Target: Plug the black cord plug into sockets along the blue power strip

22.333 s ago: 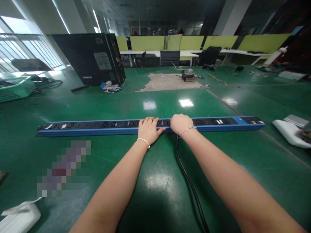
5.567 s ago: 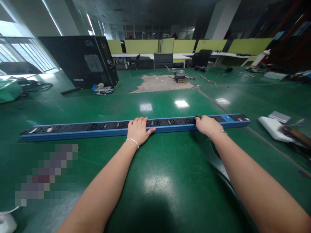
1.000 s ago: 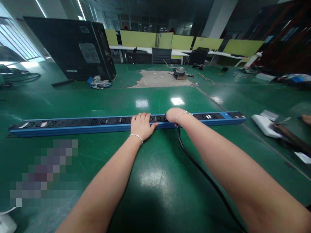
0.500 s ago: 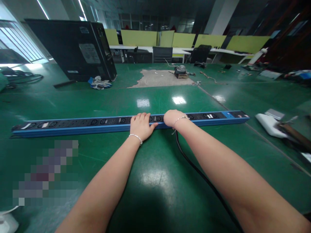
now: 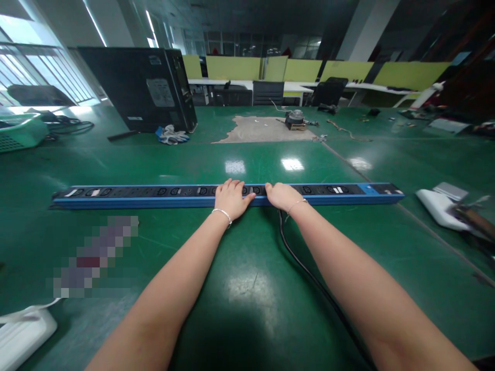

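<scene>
A long blue power strip (image 5: 185, 202) with a black socket face lies across the green surface in the head view. My left hand (image 5: 230, 200) rests flat on its middle, fingers stretched over the sockets and thumb out to the right. Just right of it, my right hand (image 5: 284, 196) is closed at the strip's top, fingers bent downward. A black power cord (image 5: 305, 268) runs out from beneath that hand toward the lower right. Its plug end is hidden by my fingers, so I cannot tell how far it sits in a socket.
A black computer case (image 5: 139, 87) and gloves (image 5: 172, 135) lie back left, near a green basket (image 5: 23, 133). White objects sit lower left (image 5: 29, 332) and right (image 5: 441, 208). A blurred-out item (image 5: 96, 256) lies left. A small metal device (image 5: 294, 117) stands behind.
The view has shifted, so the strip appears farther right and more level. My right hand has turned slightly, showing its thumb side. My left hand stays on the strip.
</scene>
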`<action>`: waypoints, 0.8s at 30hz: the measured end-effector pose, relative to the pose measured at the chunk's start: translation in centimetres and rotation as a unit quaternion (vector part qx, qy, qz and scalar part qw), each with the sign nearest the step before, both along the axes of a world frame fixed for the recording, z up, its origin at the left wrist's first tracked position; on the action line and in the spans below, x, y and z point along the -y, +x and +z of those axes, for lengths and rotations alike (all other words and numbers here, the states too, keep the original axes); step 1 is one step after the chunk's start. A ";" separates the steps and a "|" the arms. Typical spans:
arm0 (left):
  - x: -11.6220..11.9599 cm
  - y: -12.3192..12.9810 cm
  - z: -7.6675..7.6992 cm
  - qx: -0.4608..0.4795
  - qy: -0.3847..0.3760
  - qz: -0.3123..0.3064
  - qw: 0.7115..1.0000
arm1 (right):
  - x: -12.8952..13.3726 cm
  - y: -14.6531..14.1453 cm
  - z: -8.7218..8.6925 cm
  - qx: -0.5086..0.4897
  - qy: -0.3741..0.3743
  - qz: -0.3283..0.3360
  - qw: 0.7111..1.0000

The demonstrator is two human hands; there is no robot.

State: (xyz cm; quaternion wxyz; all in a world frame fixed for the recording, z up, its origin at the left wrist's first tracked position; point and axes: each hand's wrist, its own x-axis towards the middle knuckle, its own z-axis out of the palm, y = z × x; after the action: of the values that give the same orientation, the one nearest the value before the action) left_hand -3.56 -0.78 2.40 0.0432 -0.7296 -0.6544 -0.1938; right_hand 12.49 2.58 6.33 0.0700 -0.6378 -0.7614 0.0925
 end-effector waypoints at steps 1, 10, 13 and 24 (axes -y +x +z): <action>0.0 0.4 0.3 0.009 0.010 0.008 1.000 | 0.1 0.7 -0.2 -0.023 -0.002 -0.020 1.000; -1.8 7.1 4.3 0.020 -0.124 0.007 0.992 | 1.5 5.9 -5.2 -0.033 0.272 -0.075 0.959; -2.6 8.4 4.9 0.003 -0.153 0.011 0.988 | 1.3 6.1 -6.9 -0.035 0.290 -0.047 0.955; -2.3 10.1 5.5 0.018 -0.189 0.040 0.981 | 2.3 5.0 -6.0 -0.032 0.230 0.039 0.972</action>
State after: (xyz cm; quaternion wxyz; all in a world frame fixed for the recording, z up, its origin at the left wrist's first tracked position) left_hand 6.52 1.49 7.90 -0.0997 -0.6940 -0.7088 -0.0779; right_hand 17.54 0.26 0.29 0.2354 -0.5710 -0.7840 -0.0617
